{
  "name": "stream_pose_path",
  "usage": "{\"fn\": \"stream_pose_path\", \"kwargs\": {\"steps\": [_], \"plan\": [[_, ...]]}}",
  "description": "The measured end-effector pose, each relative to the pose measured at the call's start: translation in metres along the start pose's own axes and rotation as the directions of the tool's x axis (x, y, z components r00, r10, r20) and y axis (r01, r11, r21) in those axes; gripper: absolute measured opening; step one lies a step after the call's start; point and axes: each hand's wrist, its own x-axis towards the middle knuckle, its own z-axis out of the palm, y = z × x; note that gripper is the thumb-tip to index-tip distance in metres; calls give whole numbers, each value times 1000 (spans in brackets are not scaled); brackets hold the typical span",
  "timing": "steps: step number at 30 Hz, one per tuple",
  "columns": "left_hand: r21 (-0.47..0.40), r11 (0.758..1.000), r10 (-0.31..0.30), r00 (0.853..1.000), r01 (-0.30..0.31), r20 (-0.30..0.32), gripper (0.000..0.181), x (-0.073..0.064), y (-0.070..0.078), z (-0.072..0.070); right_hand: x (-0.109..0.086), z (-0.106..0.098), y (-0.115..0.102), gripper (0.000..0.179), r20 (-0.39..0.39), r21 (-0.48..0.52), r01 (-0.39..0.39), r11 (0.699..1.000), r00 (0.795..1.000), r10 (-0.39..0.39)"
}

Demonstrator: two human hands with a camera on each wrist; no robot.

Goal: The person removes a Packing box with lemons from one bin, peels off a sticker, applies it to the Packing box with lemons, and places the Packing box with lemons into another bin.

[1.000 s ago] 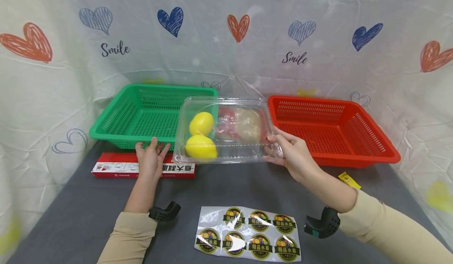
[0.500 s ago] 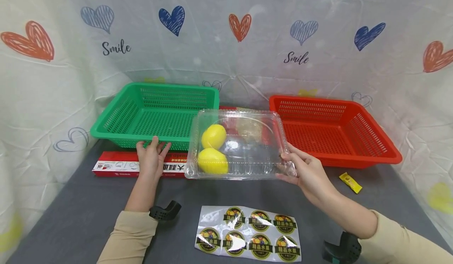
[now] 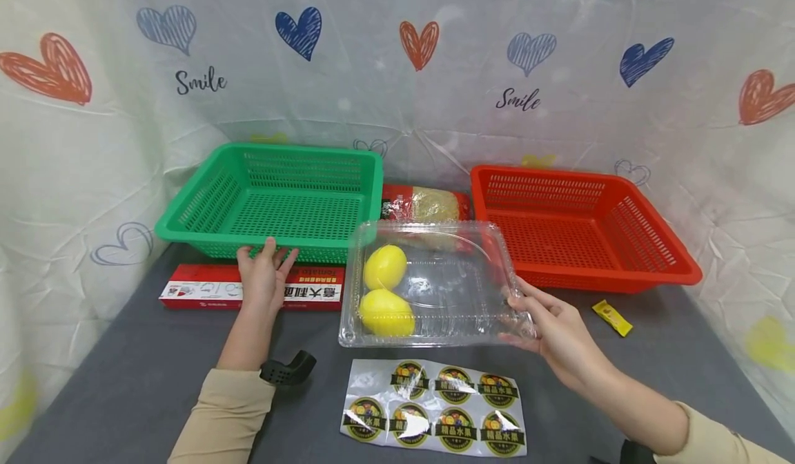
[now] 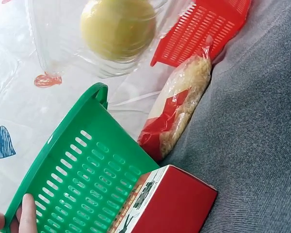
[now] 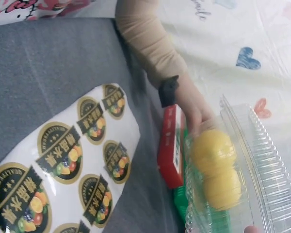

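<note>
My right hand (image 3: 562,329) pinches the right edge of a clear plastic fruit container (image 3: 459,291), thumb on the near side. It hangs tilted in front of the two baskets. Two lemons (image 3: 386,311) lie together at its left end; they also show through the clear wall as yellow lemons (image 5: 214,155) in the right wrist view. With fingers spread, my left hand (image 3: 261,277) rests at the front rim of a green plastic basket (image 3: 192,233). In the left wrist view its fingers (image 4: 27,216) lie against the slotted outer wall.
A red basket (image 3: 646,277) stands at the right, and a red-and-white bag (image 3: 428,203) lies between the baskets. A long red box (image 3: 199,295) lies before the green basket. A sticker sheet (image 3: 435,409) lies in front; a small yellow packet (image 3: 613,317) is at the right.
The right hand has brought the container with the lemons toward me, lower and to the right, uncovering the bag behind it. My left hand has stayed at the green basket's rim.
</note>
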Motion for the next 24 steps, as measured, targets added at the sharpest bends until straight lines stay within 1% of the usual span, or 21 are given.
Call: {"fn": "stream_pose_path", "kwargs": {"steps": [5,11,18,24], "plan": [[-1,1000,-5,1000,5,1,45,0,1,0,-6,-1,9,61,8,-11,-11,1000,1000,12],[-7,1000,-4,1000,4,-12,40,0,2,0,-8,-1,17,61,11,-2,-19,1000,1000,19],[-21,1000,-8,1000,7,-15,36,0,2,0,-10,3,27,63,-4,1,-60,998,998,60],[-24,999,-29,1000,28,-7,43,-1,2,0,-9,4,37,62,-32,-2,-62,998,998,62]]}}
